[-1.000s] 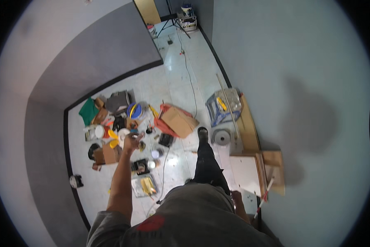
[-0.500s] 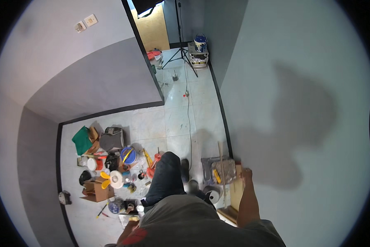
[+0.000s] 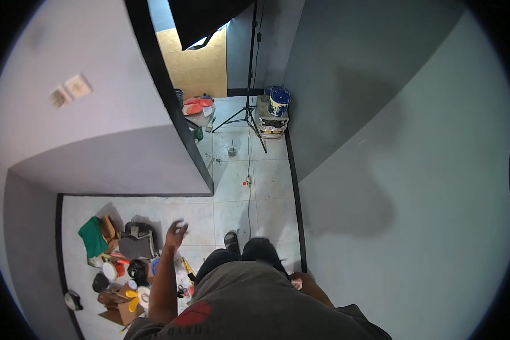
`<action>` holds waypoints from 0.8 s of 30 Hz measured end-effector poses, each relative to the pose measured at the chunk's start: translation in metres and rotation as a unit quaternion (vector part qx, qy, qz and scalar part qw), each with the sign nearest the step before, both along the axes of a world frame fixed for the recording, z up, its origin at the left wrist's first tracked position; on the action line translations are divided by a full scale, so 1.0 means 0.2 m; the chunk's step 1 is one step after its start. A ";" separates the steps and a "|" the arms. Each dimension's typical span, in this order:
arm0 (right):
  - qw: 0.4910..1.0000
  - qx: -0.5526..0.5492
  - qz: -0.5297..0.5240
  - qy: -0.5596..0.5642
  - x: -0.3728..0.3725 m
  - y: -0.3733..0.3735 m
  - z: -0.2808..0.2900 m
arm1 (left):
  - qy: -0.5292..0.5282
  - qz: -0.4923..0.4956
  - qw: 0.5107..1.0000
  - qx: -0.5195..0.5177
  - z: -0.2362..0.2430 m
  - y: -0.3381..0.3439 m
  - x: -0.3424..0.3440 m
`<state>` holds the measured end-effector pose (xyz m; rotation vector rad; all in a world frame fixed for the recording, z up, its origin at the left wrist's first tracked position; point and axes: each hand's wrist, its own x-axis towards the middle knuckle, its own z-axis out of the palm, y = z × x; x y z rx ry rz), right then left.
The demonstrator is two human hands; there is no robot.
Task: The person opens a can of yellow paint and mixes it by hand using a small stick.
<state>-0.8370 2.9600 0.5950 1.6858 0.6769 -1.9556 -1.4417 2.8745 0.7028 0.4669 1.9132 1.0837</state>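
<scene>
My left hand (image 3: 176, 233) is raised in front of me at the left, above the tiled floor and just right of a grey bag (image 3: 137, 243). Its fingers are loosely bent and apart, with nothing seen in them. Low at my right side, my right hand (image 3: 296, 281) shows only in part beside my thigh. Most of its fingers are hidden, so what it holds, if anything, does not show. Below the left hand, next to my forearm, lies a yellow-handled tool (image 3: 187, 266). Both my legs stand on the tiles.
Clutter lies at the left: a green cloth (image 3: 93, 237), a cardboard box (image 3: 119, 310), a white-lidded tub (image 3: 109, 271) and a black bag (image 3: 137, 271). Ahead, a cable (image 3: 249, 212) runs along the floor to a tripod stand (image 3: 247, 113). Paint buckets (image 3: 278, 103) stand by the right wall (image 3: 413, 187).
I have moved forward, and the board and tools at my right have left view. My left hand has risen from the low left clutter. My right hand has dropped back beside my body.
</scene>
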 end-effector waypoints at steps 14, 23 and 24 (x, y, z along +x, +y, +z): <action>0.968 0.249 -0.005 -0.004 -1.01 3.37 -0.78 | 0.364 -0.092 0.851 -0.367 -0.45 0.51 -0.03; 0.725 0.646 0.199 -0.133 -2.23 5.94 -0.45 | -0.114 0.185 0.871 -0.440 0.20 1.30 0.70; 0.678 0.667 0.229 -0.209 -2.30 6.03 -0.43 | -0.125 0.218 0.863 -0.438 0.26 1.35 0.73</action>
